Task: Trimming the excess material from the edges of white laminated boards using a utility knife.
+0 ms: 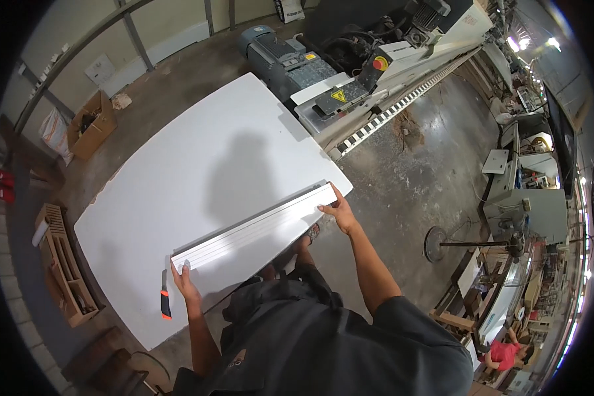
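Observation:
Between my two hands lies a long, glossy white piece with lines running along its length (pixel 257 228); I cannot tell whether it is one grooved strip or several strips side by side. My left hand (pixel 186 285) is closed around its left end, thumb on top. At the opposite end my right hand (pixel 340 212) grips it the same way, fingers over the far edge. Beneath is a large white board (pixel 158 178), on which my shadow falls. A knife with a black and orange handle (pixel 165 305) rests on the board just left of my left hand.
Beyond the board stands a large machine with a grey motor (pixel 277 56), a red and yellow stop button (pixel 380 63) and a toothed rail (pixel 389 116). A cardboard box (pixel 94 125) and wooden rack (pixel 63 270) are left. Right are a stand fan (pixel 435 244) and a person in red (pixel 503 355).

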Demonstrator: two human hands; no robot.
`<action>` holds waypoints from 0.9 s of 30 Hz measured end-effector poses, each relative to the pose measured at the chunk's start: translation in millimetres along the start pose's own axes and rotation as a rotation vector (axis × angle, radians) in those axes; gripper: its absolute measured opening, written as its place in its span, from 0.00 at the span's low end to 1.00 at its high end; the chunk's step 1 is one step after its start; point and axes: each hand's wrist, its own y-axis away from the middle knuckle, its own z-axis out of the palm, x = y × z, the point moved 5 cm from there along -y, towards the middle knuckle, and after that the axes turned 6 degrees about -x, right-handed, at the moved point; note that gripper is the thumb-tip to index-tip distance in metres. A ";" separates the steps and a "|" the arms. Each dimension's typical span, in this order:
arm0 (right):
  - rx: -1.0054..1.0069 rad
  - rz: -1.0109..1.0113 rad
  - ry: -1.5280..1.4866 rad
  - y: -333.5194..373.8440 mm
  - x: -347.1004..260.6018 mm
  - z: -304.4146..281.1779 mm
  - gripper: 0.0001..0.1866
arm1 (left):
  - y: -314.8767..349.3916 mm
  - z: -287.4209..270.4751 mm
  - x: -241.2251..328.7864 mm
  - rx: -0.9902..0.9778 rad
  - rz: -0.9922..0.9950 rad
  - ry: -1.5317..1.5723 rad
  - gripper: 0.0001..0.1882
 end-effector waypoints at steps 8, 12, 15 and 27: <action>0.066 -0.096 0.053 -4.8 -2.9 -10.5 0.51 | -4.3 -5.1 -6.7 0.017 -0.083 0.003 0.30; 0.112 -0.064 0.060 -7.6 -2.8 1.2 0.49 | -6.3 -8.9 -10.5 0.051 -0.044 0.065 0.29; 0.117 -0.058 0.121 -11.0 -1.9 -2.1 0.48 | -6.2 -10.3 -13.7 0.113 -0.067 0.026 0.29; -0.160 -0.494 1.260 4.0 -87.0 172.1 0.64 | -22.4 147.4 77.2 -0.582 0.489 -1.318 0.57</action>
